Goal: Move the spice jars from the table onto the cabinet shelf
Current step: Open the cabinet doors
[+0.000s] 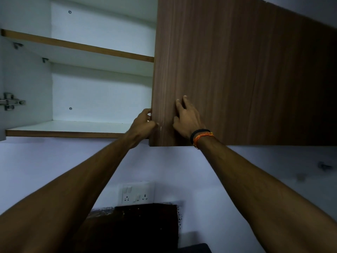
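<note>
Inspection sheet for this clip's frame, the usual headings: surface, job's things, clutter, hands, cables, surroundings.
Surface: lower cabinet shelf white and bare where visible; upper shelf seen from below.
Job's things: no spice jars seen; table not in view.
Clutter: nothing seen.
Hands: left hand grips the edge of the wooden cabinet door; right hand rests on the door's front, bands on the wrist.
Cables: nothing seen.
Surroundings: metal hinge on the cabinet's left wall; switch and socket plate on the wall below; dark object beneath it, unclear.
</note>
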`<action>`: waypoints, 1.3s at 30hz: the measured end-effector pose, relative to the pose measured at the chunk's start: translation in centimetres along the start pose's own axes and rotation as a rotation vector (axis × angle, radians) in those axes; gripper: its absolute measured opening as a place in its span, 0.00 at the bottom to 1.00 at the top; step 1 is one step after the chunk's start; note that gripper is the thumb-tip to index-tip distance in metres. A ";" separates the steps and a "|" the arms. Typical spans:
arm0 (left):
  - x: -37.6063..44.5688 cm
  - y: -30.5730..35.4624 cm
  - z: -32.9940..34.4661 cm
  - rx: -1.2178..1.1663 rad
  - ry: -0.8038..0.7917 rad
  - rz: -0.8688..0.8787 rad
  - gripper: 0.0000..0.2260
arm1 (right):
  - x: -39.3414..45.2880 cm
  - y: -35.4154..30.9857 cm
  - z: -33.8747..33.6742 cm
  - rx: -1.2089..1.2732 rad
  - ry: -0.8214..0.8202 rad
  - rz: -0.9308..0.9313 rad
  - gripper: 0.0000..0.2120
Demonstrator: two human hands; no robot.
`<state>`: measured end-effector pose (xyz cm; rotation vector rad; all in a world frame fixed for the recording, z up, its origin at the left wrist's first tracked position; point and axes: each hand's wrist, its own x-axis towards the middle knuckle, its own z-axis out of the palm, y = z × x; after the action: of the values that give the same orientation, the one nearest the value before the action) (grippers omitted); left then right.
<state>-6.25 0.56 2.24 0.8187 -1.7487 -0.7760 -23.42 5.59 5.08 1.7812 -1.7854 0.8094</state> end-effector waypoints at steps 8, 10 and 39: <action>-4.6 3.4 0.3 -0.082 -0.089 0.229 0.08 | -1.8 -4.1 -4.4 0.173 0.361 0.102 0.41; -6.0 4.2 0.7 -0.107 -0.160 0.271 0.12 | -2.5 -4.7 -6.1 0.188 0.403 0.144 0.44; -15.6 15.3 26.9 -0.007 -0.573 0.810 0.36 | -19.1 12.6 -24.2 -0.114 0.742 0.335 0.35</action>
<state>-30.42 25.23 -0.95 -0.1883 -2.3255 -0.4669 -37.07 35.83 7.78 0.9179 -1.5695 1.2637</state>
